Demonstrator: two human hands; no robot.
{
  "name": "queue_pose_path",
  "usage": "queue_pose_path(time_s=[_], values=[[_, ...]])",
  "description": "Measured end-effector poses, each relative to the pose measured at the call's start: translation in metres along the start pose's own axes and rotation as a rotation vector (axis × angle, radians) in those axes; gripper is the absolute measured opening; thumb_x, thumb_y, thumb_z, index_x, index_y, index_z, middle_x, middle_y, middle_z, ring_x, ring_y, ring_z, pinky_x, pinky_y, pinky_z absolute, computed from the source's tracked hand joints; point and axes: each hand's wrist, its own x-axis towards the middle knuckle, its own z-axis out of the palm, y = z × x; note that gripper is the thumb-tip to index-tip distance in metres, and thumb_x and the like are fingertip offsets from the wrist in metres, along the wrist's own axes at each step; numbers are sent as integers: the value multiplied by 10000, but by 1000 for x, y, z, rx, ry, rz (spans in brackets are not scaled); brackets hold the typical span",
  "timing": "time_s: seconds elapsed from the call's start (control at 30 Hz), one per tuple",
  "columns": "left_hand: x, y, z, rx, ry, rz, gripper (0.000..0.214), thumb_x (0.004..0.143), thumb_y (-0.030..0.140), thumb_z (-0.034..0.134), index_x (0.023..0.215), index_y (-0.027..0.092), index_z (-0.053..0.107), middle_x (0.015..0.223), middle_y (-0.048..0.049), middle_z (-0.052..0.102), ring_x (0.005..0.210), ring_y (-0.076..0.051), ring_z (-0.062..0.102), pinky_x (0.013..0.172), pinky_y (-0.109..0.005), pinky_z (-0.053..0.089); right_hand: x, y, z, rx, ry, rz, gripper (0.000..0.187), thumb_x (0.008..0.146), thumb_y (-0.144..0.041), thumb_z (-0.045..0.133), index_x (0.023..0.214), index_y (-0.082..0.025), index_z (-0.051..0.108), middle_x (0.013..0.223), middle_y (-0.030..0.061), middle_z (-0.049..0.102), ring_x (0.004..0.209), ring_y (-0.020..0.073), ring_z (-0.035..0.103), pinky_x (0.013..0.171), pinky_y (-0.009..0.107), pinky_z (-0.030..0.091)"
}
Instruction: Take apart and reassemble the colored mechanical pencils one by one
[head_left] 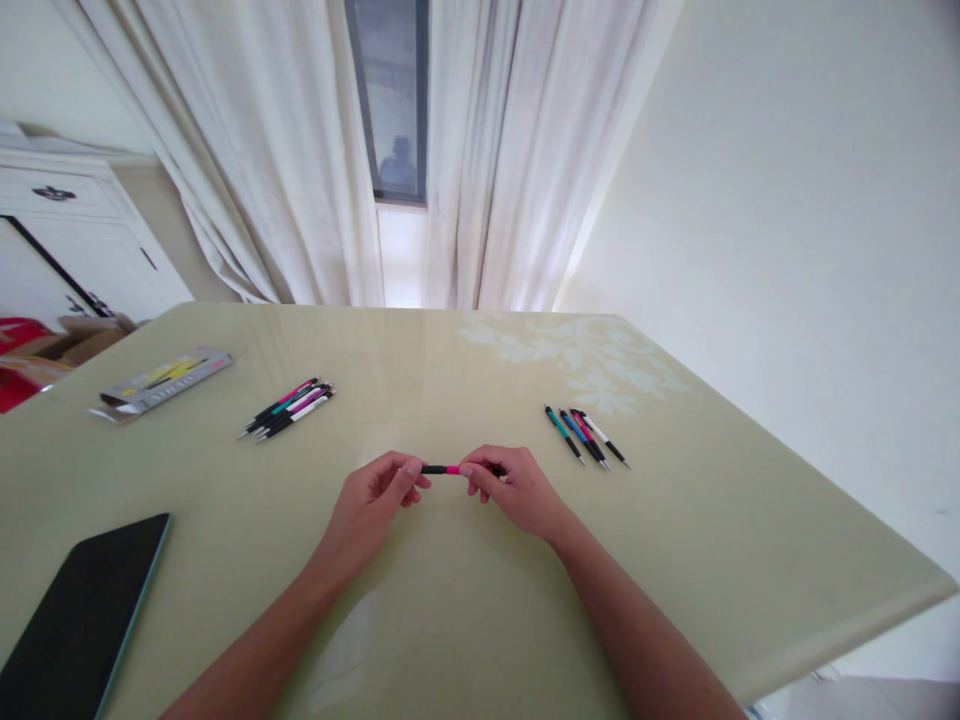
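Note:
A pink and black pen [442, 469] is stretched level between my two hands, above the middle of the table [450, 600]. The fingers of my left hand [380, 495] pinch its black end. At the pink end, my right hand [517, 485] is closed round it with thumb and fingers. Both tips of the pen are hidden by my fingers. Off to the right lies a row of several pens [587, 437], in green, blue, pink and white with black grips. On the left side is a heap of several more pens [291, 408], overlapping each other.
An opened pen box [169, 383] lies at the back left. A black tablet [86, 615] with a pale green edge rests at the near left. Beyond the table are white curtains [285, 150], a white cabinet [82, 220], and a wall [787, 200] on the right.

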Motion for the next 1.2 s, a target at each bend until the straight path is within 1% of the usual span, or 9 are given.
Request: queue_pose_path(time_s=[0.1,0.23,0.4,0.53,0.67,0.8,0.93,1.07,1.2], values=[[1,-1,-2,37,24,89,248,871,455,708,861,215,772,836,-47,768,766,-206,695,707,-290,535,0,0,0,-1,-21,10,311,1000,-418,579,883,-192,758,710,5,710,580,127,619,574,222,492],[2,-1,-2,-38,18,103,281,857,439,739,1046,232,747,1132,-76,760,938,-224,716,794,-316,560,0,0,0,4,-39,11,340,1015,-399,551,817,-186,728,670,-5,683,566,121,608,578,223,484],[3,-1,-1,8,-16,21,387,938,525,594,886,185,770,763,-51,745,648,-186,653,619,-282,523,0,2,-2,11,-23,16,317,1009,-387,556,831,-182,721,678,-3,684,555,119,593,560,222,470],[3,-1,-3,-55,6,66,382,867,476,714,1139,208,724,1025,-69,777,854,-208,708,730,-286,551,1,4,-3,13,-19,22,313,1009,-373,555,819,-179,711,660,-9,667,551,113,584,565,216,469],[3,0,-2,-13,-42,2,387,926,530,608,925,169,746,750,-45,739,650,-175,654,619,-273,530,2,4,-2,-2,-26,33,281,1002,-363,567,872,-173,728,676,-6,676,552,110,582,550,207,464],[3,1,-2,-53,14,64,415,843,468,732,1164,208,694,1057,-65,768,851,-195,701,730,-293,568,1,4,-2,-22,-23,37,280,1002,-353,563,875,-173,736,670,-8,670,556,109,582,549,205,457],[3,-2,-3,25,-25,8,340,898,505,650,917,181,749,771,-29,736,644,-166,646,612,-269,538,1,3,-3,-20,-20,38,275,1000,-359,569,884,-175,738,679,-5,675,556,111,583,542,206,449],[3,-2,-2,-27,25,47,378,866,488,698,1093,187,721,935,-56,768,785,-195,699,694,-289,568,1,2,-3,-12,-11,34,292,1006,-364,562,864,-172,731,666,-6,671,550,109,577,548,208,452],[3,3,-1,-28,-41,-7,436,939,540,564,844,157,750,721,-52,738,633,-176,656,605,-274,543,1,1,-4,-28,-5,26,272,996,-371,585,893,-177,745,691,-3,679,564,110,576,537,205,439]])
